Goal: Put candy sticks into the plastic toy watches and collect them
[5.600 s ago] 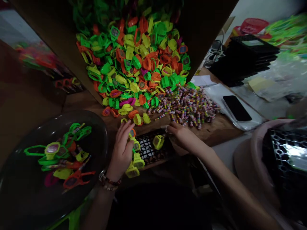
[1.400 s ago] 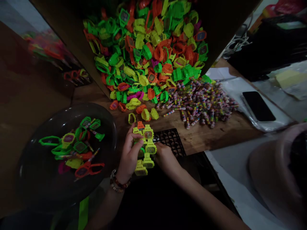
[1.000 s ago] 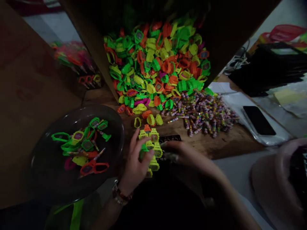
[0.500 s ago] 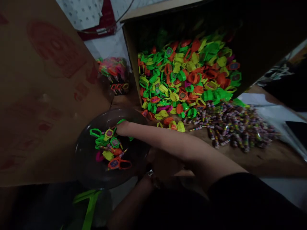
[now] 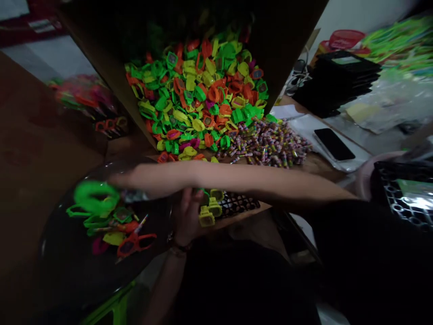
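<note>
My right hand (image 5: pixel 123 181), blurred by motion, is over a dark round basin (image 5: pixel 50 243) and holds a bright green toy watch (image 5: pixel 96 197). Under it in the basin lie several toy watches in green, yellow, pink and orange, such as an orange toy watch (image 5: pixel 130 246), with thin striped sticks among them. My left hand (image 5: pixel 189 214) has its fingers curled at the left end of a black tray with holes (image 5: pixel 238 205), beside yellow toy watches (image 5: pixel 210 211) and a bit of green. My right forearm crosses above and partly hides the tray and left fingertips.
A large open carton (image 5: pixel 98 58) behind is heaped with toy watches (image 5: pixel 199 95). To its right lie a pile of small striped pieces (image 5: pixel 270 144), a phone (image 5: pixel 334 144) and stacked black trays (image 5: pixel 341 81). A bagged set of watches (image 5: pixel 88 99) stands left.
The view has swung right, bringing the phone and black trays into sight. My right hand has lifted a green toy watch from the basin. My left hand and the watches beside it now show.
</note>
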The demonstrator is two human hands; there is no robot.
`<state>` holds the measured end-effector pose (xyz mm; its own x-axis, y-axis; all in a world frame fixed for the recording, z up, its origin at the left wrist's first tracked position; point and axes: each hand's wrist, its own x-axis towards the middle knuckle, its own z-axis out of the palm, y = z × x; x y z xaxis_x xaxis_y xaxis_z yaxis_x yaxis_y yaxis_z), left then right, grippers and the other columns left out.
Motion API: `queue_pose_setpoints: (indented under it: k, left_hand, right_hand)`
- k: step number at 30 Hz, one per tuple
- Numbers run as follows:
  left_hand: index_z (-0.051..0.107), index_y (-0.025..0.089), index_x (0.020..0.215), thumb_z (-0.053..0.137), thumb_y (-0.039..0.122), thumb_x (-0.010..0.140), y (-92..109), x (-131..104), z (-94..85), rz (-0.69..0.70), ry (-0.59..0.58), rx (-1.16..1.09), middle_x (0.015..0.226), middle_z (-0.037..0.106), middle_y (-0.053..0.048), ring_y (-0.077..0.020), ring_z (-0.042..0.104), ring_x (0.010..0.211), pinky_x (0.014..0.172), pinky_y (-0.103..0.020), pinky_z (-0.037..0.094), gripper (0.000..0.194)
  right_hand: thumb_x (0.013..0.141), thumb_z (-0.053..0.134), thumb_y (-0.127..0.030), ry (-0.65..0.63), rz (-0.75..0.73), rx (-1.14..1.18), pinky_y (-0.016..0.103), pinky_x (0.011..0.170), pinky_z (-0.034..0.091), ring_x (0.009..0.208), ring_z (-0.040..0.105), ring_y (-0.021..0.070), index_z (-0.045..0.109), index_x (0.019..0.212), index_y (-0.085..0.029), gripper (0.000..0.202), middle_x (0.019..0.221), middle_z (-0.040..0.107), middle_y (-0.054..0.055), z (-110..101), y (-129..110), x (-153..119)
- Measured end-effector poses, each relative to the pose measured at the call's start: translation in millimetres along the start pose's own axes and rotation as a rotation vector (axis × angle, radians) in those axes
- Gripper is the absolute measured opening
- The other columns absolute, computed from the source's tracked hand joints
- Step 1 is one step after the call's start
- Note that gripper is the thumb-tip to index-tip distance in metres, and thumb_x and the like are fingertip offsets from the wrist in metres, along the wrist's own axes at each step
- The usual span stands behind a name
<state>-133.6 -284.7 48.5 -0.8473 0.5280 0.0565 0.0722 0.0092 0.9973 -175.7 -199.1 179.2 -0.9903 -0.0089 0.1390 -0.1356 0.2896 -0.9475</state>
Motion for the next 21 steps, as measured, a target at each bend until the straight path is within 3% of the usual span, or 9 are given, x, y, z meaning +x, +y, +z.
queue_pose_setpoints:
  k: [1, 2, 4, 6, 9, 12, 15, 19, 21]
  left_hand:
    - [0.054, 0.027, 0.121, 0.052, 0.037, 0.087, 0, 3, 0.2, 0.008, 0.011, -0.029, 0.13, 0.056, -0.003, -0.0241, 0.047, 0.126, 0.107, -0.042, 0.037, 0.035]
    - [0.053, 0.026, 0.122, 0.052, 0.036, 0.087, 1, 7, 1.2, 0.026, 0.024, -0.042, 0.133, 0.054, -0.003, -0.0232, 0.046, 0.127, 0.108, -0.04, 0.036, 0.036]
    - [0.053, 0.024, 0.122, 0.057, 0.035, 0.084, 3, 16, 5.4, 0.067, 0.05, -0.008, 0.138, 0.049, -0.005, -0.0228, 0.042, 0.131, 0.111, -0.038, 0.031, 0.039]
    - [0.052, 0.021, 0.122, 0.063, 0.037, 0.08, 5, 24, 11.4, 0.083, 0.046, 0.104, 0.14, 0.047, -0.008, -0.0238, 0.039, 0.133, 0.113, -0.039, 0.027, 0.046]
    - [0.048, 0.018, 0.126, 0.071, 0.037, 0.072, 6, 32, 19.8, 0.056, -0.016, 0.282, 0.138, 0.046, -0.012, -0.0259, 0.041, 0.131, 0.112, -0.041, 0.028, 0.062]
    - [0.042, 0.018, 0.131, 0.071, 0.033, 0.072, 5, 33, 23.4, 0.024, -0.053, 0.328, 0.138, 0.046, -0.013, -0.0266, 0.043, 0.128, 0.11, -0.043, 0.031, 0.068]
    - [0.04, 0.02, 0.134, 0.069, 0.031, 0.075, 4, 33, 23.2, 0.009, -0.066, 0.308, 0.138, 0.045, -0.012, -0.0267, 0.043, 0.128, 0.11, -0.043, 0.032, 0.066]
    - [0.041, 0.022, 0.134, 0.069, 0.031, 0.075, 3, 33, 21.4, 0.019, -0.085, 0.296, 0.139, 0.044, -0.011, -0.0265, 0.042, 0.129, 0.111, -0.043, 0.03, 0.065]
    - [0.041, 0.022, 0.134, 0.069, 0.032, 0.075, 3, 33, 20.7, 0.018, -0.087, 0.303, 0.139, 0.044, -0.01, -0.0265, 0.042, 0.129, 0.111, -0.043, 0.029, 0.066]
  right_hand:
    - [0.071, 0.055, -0.023, -0.104, -0.11, 0.03, 0.017, 0.075, 0.045, 0.08, 0.064, 0.0023, 0.062, 0.073, -0.014, 0.012, 0.082, 0.071, -0.013, -24, -3, -19]
    - [0.069, 0.061, -0.021, -0.095, -0.207, 0.079, 0.017, 0.079, 0.046, 0.087, 0.064, 0.0043, 0.063, 0.081, -0.015, 0.014, 0.089, 0.071, -0.011, -47, 0, -41]
    - [0.073, 0.064, -0.019, 0.159, -0.253, 0.16, 0.019, 0.078, 0.051, 0.088, 0.065, 0.0075, 0.063, 0.088, -0.016, 0.015, 0.098, 0.071, -0.004, -82, 20, -89]
    - [0.076, 0.068, -0.028, 0.354, -0.066, 0.125, 0.023, 0.069, 0.055, 0.075, 0.067, 0.0113, 0.064, 0.088, -0.017, 0.016, 0.089, 0.071, 0.0, -94, 55, -134]
    - [0.077, 0.068, -0.039, 0.4, 0.105, 0.083, 0.029, 0.072, 0.055, 0.081, 0.067, 0.018, 0.066, 0.088, -0.017, 0.024, 0.089, 0.072, 0.006, -68, 110, -181]
    - [0.077, 0.067, -0.041, 0.362, 0.211, 0.066, 0.031, 0.071, 0.054, 0.078, 0.067, 0.0198, 0.068, 0.083, -0.018, 0.024, 0.084, 0.072, 0.006, -24, 145, -194]
    - [0.077, 0.065, -0.04, 0.375, 0.219, 0.024, 0.031, 0.069, 0.052, 0.075, 0.067, 0.0217, 0.068, 0.077, -0.018, 0.022, 0.08, 0.072, 0.007, 2, 160, -190]
    - [0.078, 0.056, -0.018, 0.331, 0.125, -0.113, 0.027, 0.063, 0.048, 0.068, 0.063, 0.0181, 0.062, 0.07, -0.019, 0.01, 0.074, 0.067, 0.005, 3, 161, -189]
    - [0.073, 0.051, -0.007, 0.26, 0.101, -0.199, 0.024, 0.062, 0.045, 0.068, 0.06, 0.0159, 0.06, 0.072, -0.018, 0.014, 0.075, 0.064, 0.004, 1, 158, -190]
